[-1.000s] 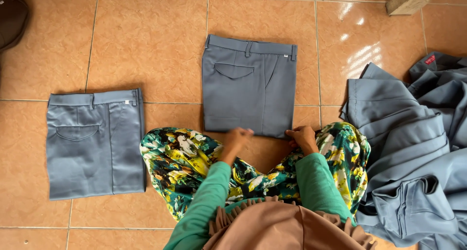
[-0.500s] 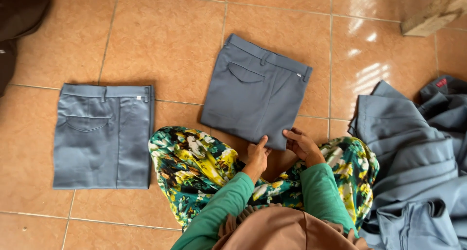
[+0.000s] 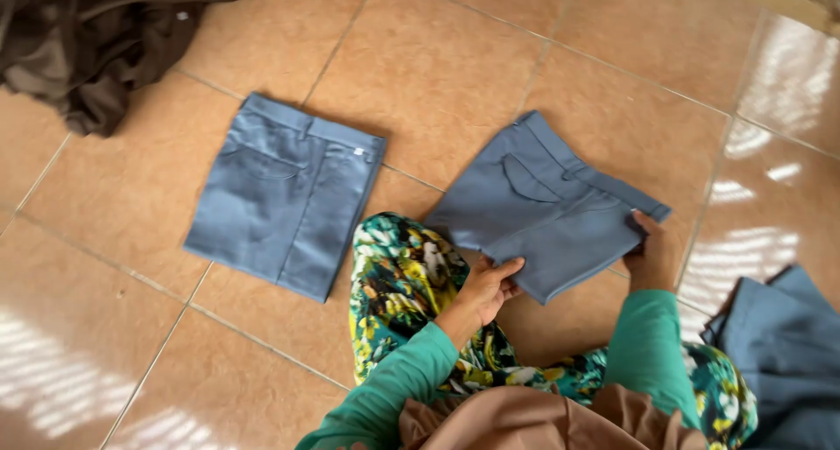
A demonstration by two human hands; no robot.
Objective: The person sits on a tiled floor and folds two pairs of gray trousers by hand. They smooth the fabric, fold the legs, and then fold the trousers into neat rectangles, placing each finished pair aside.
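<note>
Folded blue trousers (image 3: 542, 209) gripped by left hand (image 3: 486, 285) and right hand (image 3: 649, 250), fingertips hidden underneath.

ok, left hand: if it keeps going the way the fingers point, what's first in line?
The left hand already grips the near edge of the folded blue trousers. Its fingers point up and right across that cloth, so the trousers come first; beyond them only floor tile shows.

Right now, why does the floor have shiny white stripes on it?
Head view: striped glare lies on the glossy tile floor at right and lower left; the folded blue trousers the hands hold stay evenly lit and sharp, with only soft shadows beneath.
</note>
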